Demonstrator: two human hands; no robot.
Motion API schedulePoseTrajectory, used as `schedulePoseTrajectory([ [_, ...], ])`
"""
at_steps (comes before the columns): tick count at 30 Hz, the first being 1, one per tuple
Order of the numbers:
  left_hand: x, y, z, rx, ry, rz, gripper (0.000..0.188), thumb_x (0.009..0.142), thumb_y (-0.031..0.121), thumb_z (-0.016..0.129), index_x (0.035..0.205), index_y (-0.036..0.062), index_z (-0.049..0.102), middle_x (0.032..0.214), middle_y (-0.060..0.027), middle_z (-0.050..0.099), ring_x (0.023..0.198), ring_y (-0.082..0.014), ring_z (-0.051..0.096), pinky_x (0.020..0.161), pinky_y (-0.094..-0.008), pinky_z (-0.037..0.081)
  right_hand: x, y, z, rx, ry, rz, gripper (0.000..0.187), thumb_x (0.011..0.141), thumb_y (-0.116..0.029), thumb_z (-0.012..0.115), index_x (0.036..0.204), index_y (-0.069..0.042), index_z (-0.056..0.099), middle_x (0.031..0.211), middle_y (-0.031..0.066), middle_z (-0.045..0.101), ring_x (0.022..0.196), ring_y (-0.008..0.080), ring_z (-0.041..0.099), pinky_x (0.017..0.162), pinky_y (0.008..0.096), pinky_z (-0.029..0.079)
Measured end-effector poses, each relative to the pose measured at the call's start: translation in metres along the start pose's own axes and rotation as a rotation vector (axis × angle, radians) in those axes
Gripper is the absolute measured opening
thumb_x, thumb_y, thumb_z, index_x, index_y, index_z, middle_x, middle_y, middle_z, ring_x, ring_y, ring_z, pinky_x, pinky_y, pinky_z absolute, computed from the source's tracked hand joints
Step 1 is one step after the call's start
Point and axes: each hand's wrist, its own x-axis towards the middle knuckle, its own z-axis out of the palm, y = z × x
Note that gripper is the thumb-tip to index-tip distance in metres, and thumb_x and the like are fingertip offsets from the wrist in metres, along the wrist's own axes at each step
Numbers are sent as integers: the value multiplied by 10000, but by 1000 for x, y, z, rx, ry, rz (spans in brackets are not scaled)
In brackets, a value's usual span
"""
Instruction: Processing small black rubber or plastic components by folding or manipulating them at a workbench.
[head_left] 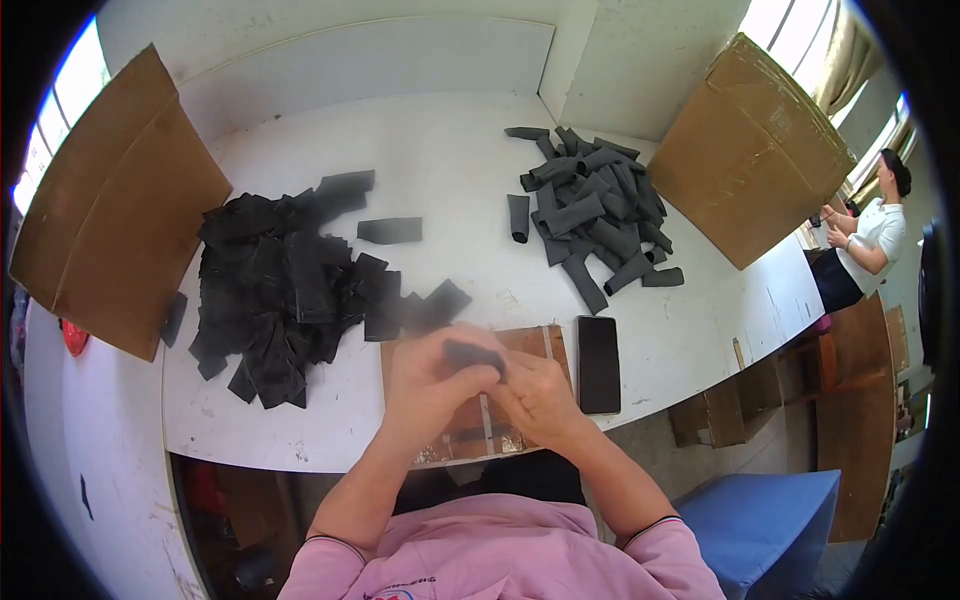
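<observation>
Over the near edge of the white table, my left hand (pixel 425 380) and my right hand (pixel 543 398) meet around a small dark grey foam-like piece (pixel 470 355). The left thumb presses along it, and the fingers of the right hand close in at its right end. Part of the piece is hidden by the fingers, so I cannot tell its full shape. Beneath the hands lies a brown cardboard sheet (pixel 553 345) with pale tape strips. To the left is a heap of flat black pieces (pixel 265 285); farther right rests a pile of dark grey tubes (pixel 600 200).
A black phone (pixel 598 365) lies right of the cardboard sheet. Large cardboard boxes stand at left (pixel 115 210) and right (pixel 750 150). One loose flat piece (pixel 390 230) sits between the piles. Another person (pixel 875 240) is at far right, beyond a blue bin-like object (pixel 755 525).
</observation>
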Motion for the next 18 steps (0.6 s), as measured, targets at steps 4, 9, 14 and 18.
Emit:
schedulePoseTrajectory([
  [4,7,14,17,545,-276,-118,114,709,102,669,740,16,601,760,-51,568,665,-126,509,567,-239,406,-26,15,12,253,80,-39,116,793,-125,517,881,-62,560,726,125,547,682,313,547,574,375,422],
  [9,7,-1,18,575,-68,-8,99,744,52,620,817,-6,589,820,-52,588,673,-93,528,592,-202,419,-13,21,8,90,-39,28,119,812,-155,498,858,-52,535,740,125,545,695,325,541,596,380,427],
  [14,-8,9,17,-201,202,30,187,774,177,619,834,6,572,843,-143,583,804,-235,549,753,-341,438,7,-5,-24,-24,-78,-18,244,792,-242,557,680,-38,483,619,111,489,617,295,515,523,381,381],
  [18,-9,1,0,-311,193,-26,172,775,157,614,827,-1,571,838,-143,586,808,-224,549,779,-338,420,6,-5,-12,-73,-29,-66,249,794,-232,555,647,-50,470,601,105,481,583,289,502,503,377,376],
])
